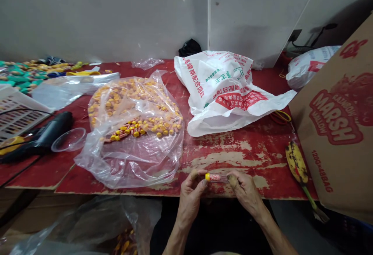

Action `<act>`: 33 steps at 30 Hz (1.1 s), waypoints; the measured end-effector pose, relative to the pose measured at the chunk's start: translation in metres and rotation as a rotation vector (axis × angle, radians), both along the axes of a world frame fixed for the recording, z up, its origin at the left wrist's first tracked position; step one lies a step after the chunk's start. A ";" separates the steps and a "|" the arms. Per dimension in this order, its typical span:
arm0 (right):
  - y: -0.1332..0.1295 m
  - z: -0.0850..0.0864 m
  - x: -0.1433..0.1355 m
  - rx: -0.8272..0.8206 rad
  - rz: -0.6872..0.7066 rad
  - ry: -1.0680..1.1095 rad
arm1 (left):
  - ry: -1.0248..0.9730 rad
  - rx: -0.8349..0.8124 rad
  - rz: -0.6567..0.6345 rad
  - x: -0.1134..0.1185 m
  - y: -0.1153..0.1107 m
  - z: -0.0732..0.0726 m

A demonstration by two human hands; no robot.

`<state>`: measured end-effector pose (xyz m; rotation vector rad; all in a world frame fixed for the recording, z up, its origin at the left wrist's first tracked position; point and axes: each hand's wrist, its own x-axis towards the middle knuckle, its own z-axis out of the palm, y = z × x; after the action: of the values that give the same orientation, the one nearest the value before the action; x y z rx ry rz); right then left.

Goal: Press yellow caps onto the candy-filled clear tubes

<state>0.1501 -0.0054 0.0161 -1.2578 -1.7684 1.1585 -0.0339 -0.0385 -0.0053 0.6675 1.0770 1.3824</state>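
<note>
A small clear tube [217, 178] with a yellow cap and a red printed label lies level between my hands, just over the table's front edge. My left hand [192, 189] pinches its capped end with thumb and fingers. At the other end, the fingers of my right hand [243, 191] close round the clear part. To the left, a large clear plastic bag [131, 165] lies with its mouth toward me. Inside are many similar yellow-capped tubes [136, 128].
A white printed sack [215, 88] lies behind my hands. On the right stand a cardboard box [335, 130] and a spotted banana [296, 163]. A black heat gun [49, 132], a clear lid [69, 140] and a white basket [21, 111] are at left.
</note>
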 end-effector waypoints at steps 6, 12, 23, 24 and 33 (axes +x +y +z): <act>-0.005 0.000 -0.001 -0.036 0.004 0.004 | 0.004 0.018 0.006 0.001 -0.001 0.004; -0.004 -0.006 -0.002 -0.070 -0.010 0.039 | 0.016 0.031 -0.008 0.001 -0.001 0.007; -0.003 -0.006 -0.005 -0.069 -0.014 0.003 | 0.010 0.020 -0.004 0.000 -0.001 0.007; -0.003 -0.006 -0.005 -0.067 -0.026 0.011 | 0.010 0.020 0.002 0.000 -0.001 0.007; -0.002 -0.007 -0.005 -0.038 -0.040 0.020 | 0.019 0.014 0.003 0.000 -0.001 0.003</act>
<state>0.1452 -0.0070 0.0089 -1.2940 -1.7068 1.1832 -0.0335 -0.0399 -0.0018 0.6910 1.0843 1.3901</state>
